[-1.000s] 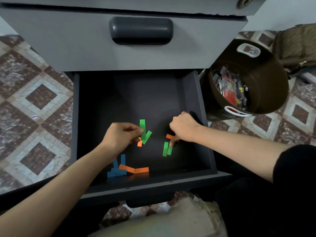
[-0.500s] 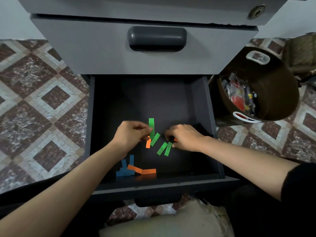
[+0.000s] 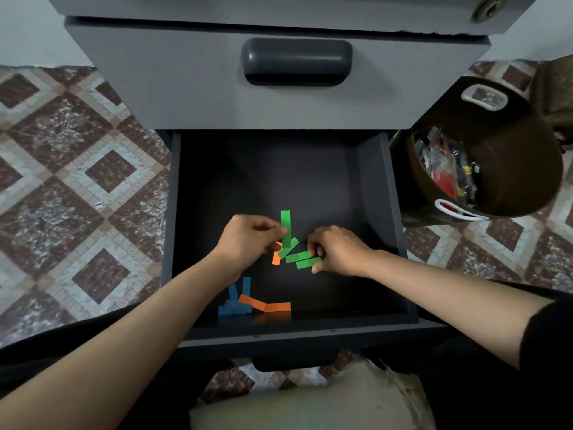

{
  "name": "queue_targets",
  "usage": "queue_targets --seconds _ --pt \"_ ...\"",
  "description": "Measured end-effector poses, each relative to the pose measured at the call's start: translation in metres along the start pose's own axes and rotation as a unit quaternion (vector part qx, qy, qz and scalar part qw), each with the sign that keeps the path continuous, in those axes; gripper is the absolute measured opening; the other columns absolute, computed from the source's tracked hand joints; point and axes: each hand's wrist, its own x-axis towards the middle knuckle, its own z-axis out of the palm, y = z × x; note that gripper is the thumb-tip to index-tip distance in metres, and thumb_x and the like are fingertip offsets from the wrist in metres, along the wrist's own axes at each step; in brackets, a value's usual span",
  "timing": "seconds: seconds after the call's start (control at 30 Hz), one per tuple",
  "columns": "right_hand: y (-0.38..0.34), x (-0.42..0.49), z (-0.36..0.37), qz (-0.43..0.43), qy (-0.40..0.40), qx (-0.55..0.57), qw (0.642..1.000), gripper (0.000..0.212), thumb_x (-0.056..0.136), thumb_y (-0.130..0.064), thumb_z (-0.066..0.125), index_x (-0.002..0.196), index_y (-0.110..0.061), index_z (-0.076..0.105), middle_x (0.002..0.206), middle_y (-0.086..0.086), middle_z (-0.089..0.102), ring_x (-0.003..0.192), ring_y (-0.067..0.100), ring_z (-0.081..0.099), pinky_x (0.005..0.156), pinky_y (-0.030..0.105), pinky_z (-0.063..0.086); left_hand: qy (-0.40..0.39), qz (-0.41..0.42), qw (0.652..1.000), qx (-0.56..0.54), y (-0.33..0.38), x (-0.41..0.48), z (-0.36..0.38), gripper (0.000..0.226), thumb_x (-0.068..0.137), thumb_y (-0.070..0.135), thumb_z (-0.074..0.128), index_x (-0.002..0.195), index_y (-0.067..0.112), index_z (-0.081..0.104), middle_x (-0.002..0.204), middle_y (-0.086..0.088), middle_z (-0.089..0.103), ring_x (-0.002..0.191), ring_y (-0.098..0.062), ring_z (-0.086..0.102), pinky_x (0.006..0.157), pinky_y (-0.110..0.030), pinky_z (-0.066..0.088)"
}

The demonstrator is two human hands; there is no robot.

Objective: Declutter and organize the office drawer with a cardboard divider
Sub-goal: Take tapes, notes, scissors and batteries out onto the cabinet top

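Note:
The dark open drawer [image 3: 369,181] holds small coloured paper strips. My left hand [image 3: 248,240] pinches an upright green strip [image 3: 285,223], with another green strip [image 3: 289,247] and an orange strip [image 3: 276,257] just below it. My right hand [image 3: 338,251] pinches the ends of two green strips [image 3: 302,259] lying side by side. Near the drawer's front lie blue strips [image 3: 235,301] and two orange strips [image 3: 265,305], apart from both hands.
A closed grey drawer with a dark handle [image 3: 297,62] hangs above. A brown bucket [image 3: 514,144] with packets and small items stands on the patterned tile floor [image 3: 77,169] at the right. A pale cushion [image 3: 310,405] lies below the drawer front.
My right hand has slid its two green strips leftward, toward the strips at my left hand. The left hand has kept its hold. The camera moved, shifting the view.

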Motion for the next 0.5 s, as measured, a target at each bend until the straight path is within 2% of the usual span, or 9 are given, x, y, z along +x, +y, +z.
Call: queue_targets --seconds 0.13,0.37,0.5 --pt "-0.003 0.000 0.006 0.028 0.019 0.035 0.999 0.018 0.076 -0.022 0.076 0.081 -0.019 0.059 0.085 -0.005 0.051 0.079 0.013 0.049 0.067 0.024 0.037 -0.002 0.002 1.000 0.002 -0.002 0.000 0.001 0.007 0.088 0.017 0.062 0.091 0.014 0.068 0.082 0.001 0.066 0.068 -0.004 0.059 0.052 -0.008 0.043" --pt "-0.010 0.002 0.009 0.073 0.020 0.051 0.996 0.010 0.079 -0.017 0.074 0.080 -0.012 0.066 0.081 -0.001 0.059 0.078 0.015 0.055 0.074 0.029 0.048 -0.006 -0.007 1.000 0.005 -0.003 0.000 -0.001 0.010 0.088 0.016 0.062 0.094 0.010 0.068 0.085 -0.001 0.065 0.070 -0.005 0.058 0.049 -0.003 0.041" --pt "-0.013 -0.001 0.009 0.068 0.018 0.035 0.997 0.006 0.083 -0.015 0.068 0.079 -0.012 0.065 0.090 0.006 0.066 0.085 0.022 0.061 0.074 0.030 0.049 -0.009 -0.010 1.000 0.006 -0.002 -0.001 -0.002 0.007 0.088 0.016 0.061 0.091 0.013 0.067 0.085 -0.001 0.065 0.070 -0.004 0.058 0.051 -0.006 0.043"
